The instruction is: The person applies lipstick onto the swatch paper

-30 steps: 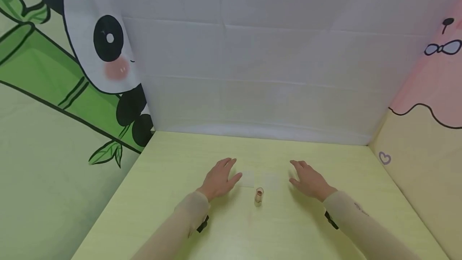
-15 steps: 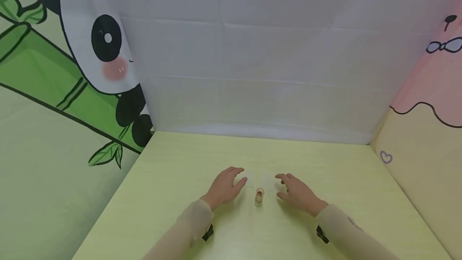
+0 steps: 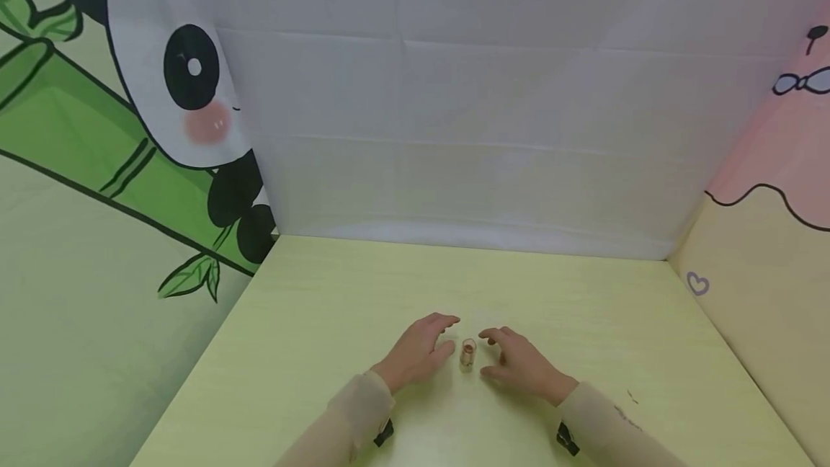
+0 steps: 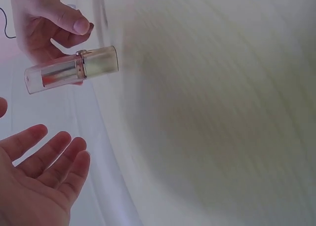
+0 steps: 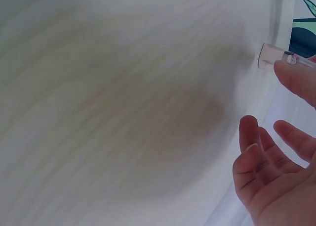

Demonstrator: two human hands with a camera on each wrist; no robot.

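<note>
Pink and see-through, the little tube (image 3: pixel 467 355) stands up on the yellow counter (image 3: pixel 337 294). My left fingers (image 3: pixel 446 321) and right fingers (image 3: pixel 496 335) have come in closer, one set on each side. Left ones are loosely spread, right ones bent a little, holding nothing. Both now look near enough to reach it.

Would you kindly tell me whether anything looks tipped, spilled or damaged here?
Nothing stands out: the small clear cylindrical tube stands upright on the pale yellow table, with no visible spill or damage.
</note>
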